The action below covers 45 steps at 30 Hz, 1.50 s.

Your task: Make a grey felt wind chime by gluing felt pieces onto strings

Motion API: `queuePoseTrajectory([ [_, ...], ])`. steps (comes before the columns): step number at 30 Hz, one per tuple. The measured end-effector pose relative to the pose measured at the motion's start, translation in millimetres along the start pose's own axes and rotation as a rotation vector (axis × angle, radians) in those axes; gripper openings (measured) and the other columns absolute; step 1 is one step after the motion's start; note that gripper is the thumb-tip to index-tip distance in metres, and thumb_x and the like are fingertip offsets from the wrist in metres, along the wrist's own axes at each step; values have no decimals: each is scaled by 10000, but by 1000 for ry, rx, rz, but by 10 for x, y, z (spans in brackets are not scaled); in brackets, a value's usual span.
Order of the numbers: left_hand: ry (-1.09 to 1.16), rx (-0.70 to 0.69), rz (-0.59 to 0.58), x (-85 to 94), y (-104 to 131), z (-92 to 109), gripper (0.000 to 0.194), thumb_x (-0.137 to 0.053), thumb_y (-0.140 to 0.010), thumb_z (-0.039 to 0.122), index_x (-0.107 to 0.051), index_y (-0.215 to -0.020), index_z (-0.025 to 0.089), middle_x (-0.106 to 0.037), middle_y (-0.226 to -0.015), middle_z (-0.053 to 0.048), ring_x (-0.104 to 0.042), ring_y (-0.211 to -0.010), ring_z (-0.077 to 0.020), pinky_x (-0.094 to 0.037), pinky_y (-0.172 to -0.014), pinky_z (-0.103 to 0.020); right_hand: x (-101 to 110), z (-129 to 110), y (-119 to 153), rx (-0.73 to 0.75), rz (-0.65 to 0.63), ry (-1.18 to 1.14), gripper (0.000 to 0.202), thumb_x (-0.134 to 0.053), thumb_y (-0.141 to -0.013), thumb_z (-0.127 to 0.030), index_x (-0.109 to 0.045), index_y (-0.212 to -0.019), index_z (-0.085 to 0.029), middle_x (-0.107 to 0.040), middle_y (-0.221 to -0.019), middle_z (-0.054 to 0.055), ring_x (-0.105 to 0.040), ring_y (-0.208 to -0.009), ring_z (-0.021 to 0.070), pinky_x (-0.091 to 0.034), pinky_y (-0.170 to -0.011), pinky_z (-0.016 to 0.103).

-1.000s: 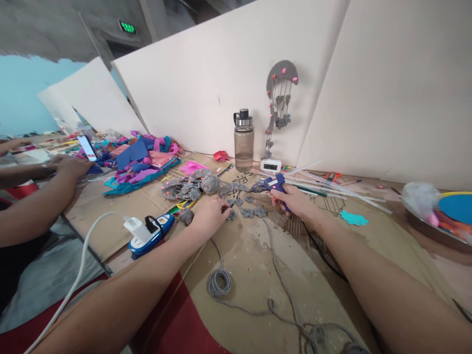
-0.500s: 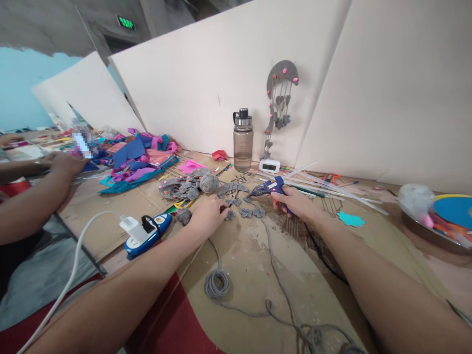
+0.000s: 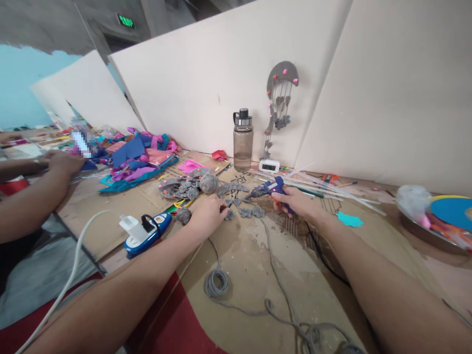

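My right hand (image 3: 291,200) is wrapped round a blue glue gun (image 3: 275,186), its nozzle pointing left over small grey felt pieces (image 3: 251,211). Beside those pieces, my left hand (image 3: 211,212) has its fingers pressed together at a small grey piece (image 3: 229,215); what lies between the fingertips is too small to make out. Behind the left hand are a grey yarn ball (image 3: 209,183) and grey felt shapes with pink and orange dots (image 3: 171,187). A coil of grey cord (image 3: 217,283) lies nearer me on the cardboard.
A bottle (image 3: 243,142) and a small clock (image 3: 269,166) stand at the white board. Clear glue sticks (image 3: 354,196) lie right. A blue power strip (image 3: 147,236) sits left, near coloured felt scraps (image 3: 132,152) and another person's arm (image 3: 55,182). A metal bowl (image 3: 431,233) is far right.
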<state>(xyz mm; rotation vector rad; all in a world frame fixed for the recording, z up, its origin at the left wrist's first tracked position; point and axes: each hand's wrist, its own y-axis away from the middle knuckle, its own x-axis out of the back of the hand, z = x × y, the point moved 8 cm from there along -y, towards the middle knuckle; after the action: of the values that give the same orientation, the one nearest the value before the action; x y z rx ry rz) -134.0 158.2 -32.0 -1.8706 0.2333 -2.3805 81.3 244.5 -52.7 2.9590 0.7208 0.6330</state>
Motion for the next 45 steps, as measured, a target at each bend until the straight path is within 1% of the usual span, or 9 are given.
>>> queuePoseTrajectory([
  [5,-3,-5,-1,-9,-4,-6,235,-531,-852,289,-745,-873,192,-688,-920,-78,-642,-892,-198,-484,-834,-284,-3,-5,1,-13,0,-75,148,-509,-888,-297,-515,-812,-171,-616,-663,5,-423,-430,55,-349,-340,156],
  [11,-10,-4,7,2,-3,-3,235,-531,-849,280,-747,-854,190,-687,-906,-79,-642,-858,-201,-490,-808,-292,-18,6,-9,10,-32,17,157,-503,-887,-286,-523,-788,-166,-591,-614,0,-416,-418,60,-345,-328,161],
  [16,-17,-2,5,-8,-9,-7,228,-538,-845,280,-748,-865,193,-691,-919,-82,-642,-869,-199,-490,-813,-284,3,3,-5,2,-27,-47,145,-501,-889,-286,-518,-814,-163,-613,-666,7,-419,-431,56,-347,-324,158],
  [23,-14,-13,13,-16,-7,-12,224,-542,-847,283,-748,-849,194,-690,-902,-81,-645,-860,-200,-487,-815,-289,-29,-16,19,-12,-54,-65,131,-502,-886,-270,-500,-802,-170,-602,-654,6,-416,-432,63,-342,-324,166],
  [26,-13,-21,16,-4,-4,-4,228,-539,-851,286,-747,-839,194,-688,-895,-81,-642,-851,-197,-484,-808,-287,-100,-87,33,15,-45,-98,133,-504,-887,-296,-506,-830,-176,-609,-679,2,-420,-439,63,-356,-340,166],
  [29,-11,-35,14,-7,-1,3,240,-527,-860,293,-746,-837,196,-682,-886,-78,-638,-854,-196,-480,-808,-284,-259,-151,37,36,-58,-99,123,-493,-892,-308,-505,-881,-185,-619,-698,-2,-425,-448,66,-365,-353,163],
  [34,-22,-53,22,-30,2,1,250,-516,-865,299,-741,-834,195,-664,-864,-73,-630,-849,-194,-478,-800,-284,-501,-163,13,61,-56,39,145,-486,-890,-323,-507,-843,-188,-626,-708,6,-429,-443,67,-357,-347,164],
  [37,-37,-50,18,-41,4,-1,255,-511,-866,299,-742,-838,194,-660,-868,-76,-627,-847,-193,-477,-798,-285,-540,-153,-4,78,-30,68,151,-481,-890,-333,-503,-839,-192,-626,-695,5,-427,-429,71,-344,-335,174],
  [45,-38,-22,27,-49,-9,-32,260,-510,-864,305,-744,-867,191,-674,-884,-75,-627,-839,-193,-478,-813,-295,-542,-219,40,69,10,96,154,-470,-891,-328,-518,-856,-186,-622,-697,-1,-418,-441,70,-332,-338,175],
])
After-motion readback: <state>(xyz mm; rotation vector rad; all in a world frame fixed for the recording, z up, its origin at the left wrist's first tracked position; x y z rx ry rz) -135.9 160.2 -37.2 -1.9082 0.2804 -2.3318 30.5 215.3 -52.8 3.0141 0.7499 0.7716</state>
